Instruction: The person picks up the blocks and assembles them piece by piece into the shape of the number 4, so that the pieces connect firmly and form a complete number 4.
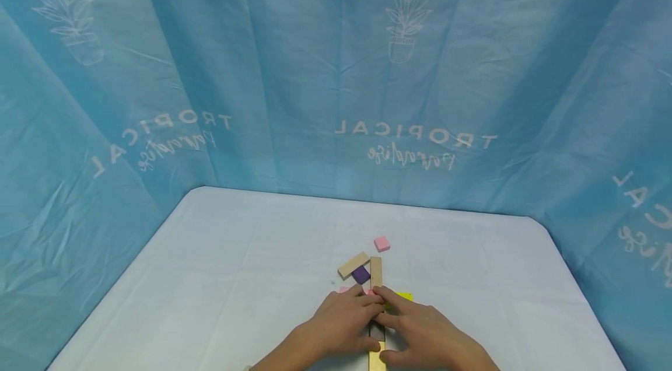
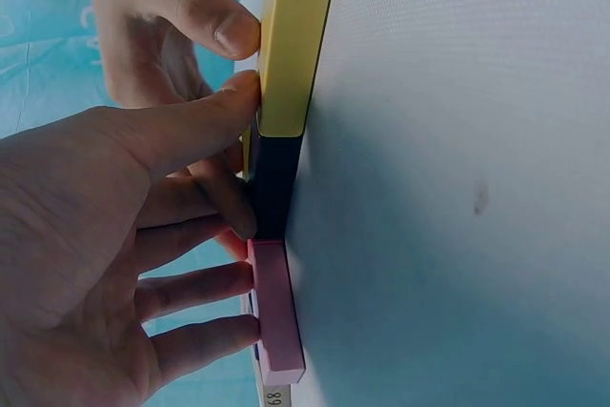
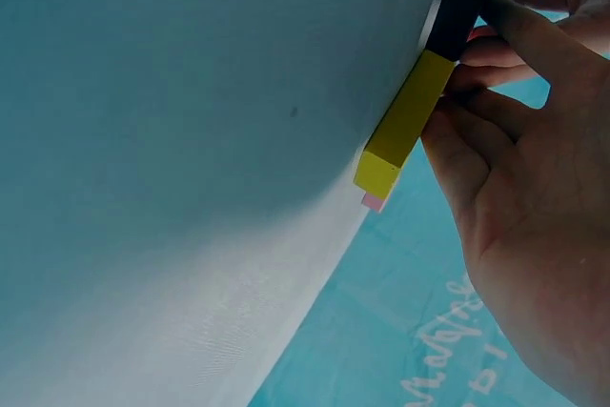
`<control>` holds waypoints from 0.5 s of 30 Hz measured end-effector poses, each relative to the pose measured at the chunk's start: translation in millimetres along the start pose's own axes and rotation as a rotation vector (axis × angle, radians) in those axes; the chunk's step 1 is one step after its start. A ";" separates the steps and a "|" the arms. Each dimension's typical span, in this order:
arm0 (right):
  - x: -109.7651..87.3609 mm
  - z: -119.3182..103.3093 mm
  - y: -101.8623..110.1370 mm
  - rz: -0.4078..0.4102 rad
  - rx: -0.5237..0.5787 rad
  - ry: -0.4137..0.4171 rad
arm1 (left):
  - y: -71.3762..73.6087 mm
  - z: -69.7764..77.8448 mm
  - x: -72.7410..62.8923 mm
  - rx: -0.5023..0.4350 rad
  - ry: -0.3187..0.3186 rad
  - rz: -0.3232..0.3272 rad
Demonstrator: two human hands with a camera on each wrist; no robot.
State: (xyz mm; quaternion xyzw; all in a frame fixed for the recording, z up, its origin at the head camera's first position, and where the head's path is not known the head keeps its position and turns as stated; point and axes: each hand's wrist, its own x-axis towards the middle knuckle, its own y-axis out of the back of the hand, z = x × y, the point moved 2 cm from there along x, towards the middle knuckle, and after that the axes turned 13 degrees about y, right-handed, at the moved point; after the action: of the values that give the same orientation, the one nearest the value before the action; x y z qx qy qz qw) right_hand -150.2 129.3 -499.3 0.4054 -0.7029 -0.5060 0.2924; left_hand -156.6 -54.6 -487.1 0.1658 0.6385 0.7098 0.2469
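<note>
Both hands rest on a group of small coloured blocks on the white table. My left hand (image 1: 341, 324) reaches in from the left. In the left wrist view, its thumb touches a light yellow block (image 2: 294, 45) beside a dark block (image 2: 274, 183), and its spread fingertips touch a pink block (image 2: 276, 321). My right hand (image 1: 427, 333) lies opposite; in the right wrist view its fingers touch a dark block (image 3: 465, 2) and a bright yellow block (image 3: 405, 111). The fingertips of both hands meet over the middle, hiding part of the blocks there.
Beyond the hands, a pale wooden block (image 1: 375, 270) continues the line. Left of it lie a purple block (image 1: 361, 275) and a slanted wooden block (image 1: 354, 265). Farther back sits a small pink block (image 1: 382, 243). A blue printed curtain (image 1: 294, 79) surrounds the table (image 1: 252, 254).
</note>
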 end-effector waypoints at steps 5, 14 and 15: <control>0.0 -0.2 0.1 0.013 -0.020 0.032 | 0.4 -0.6 -1.2 -0.004 0.003 0.005; 0.1 -0.6 -0.1 0.015 -0.059 0.028 | 2.2 -5.1 -1.4 -0.083 0.051 -0.005; 0.1 -0.8 -0.3 0.015 -0.056 0.027 | 2.1 -5.7 -1.2 -0.096 0.055 -0.004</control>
State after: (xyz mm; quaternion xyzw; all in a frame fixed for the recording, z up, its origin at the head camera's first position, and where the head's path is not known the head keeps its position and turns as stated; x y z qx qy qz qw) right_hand -149.6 128.8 -499.3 0.3985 -0.6875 -0.5179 0.3169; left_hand -159.0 -60.1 -485.7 0.1326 0.6106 0.7435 0.2383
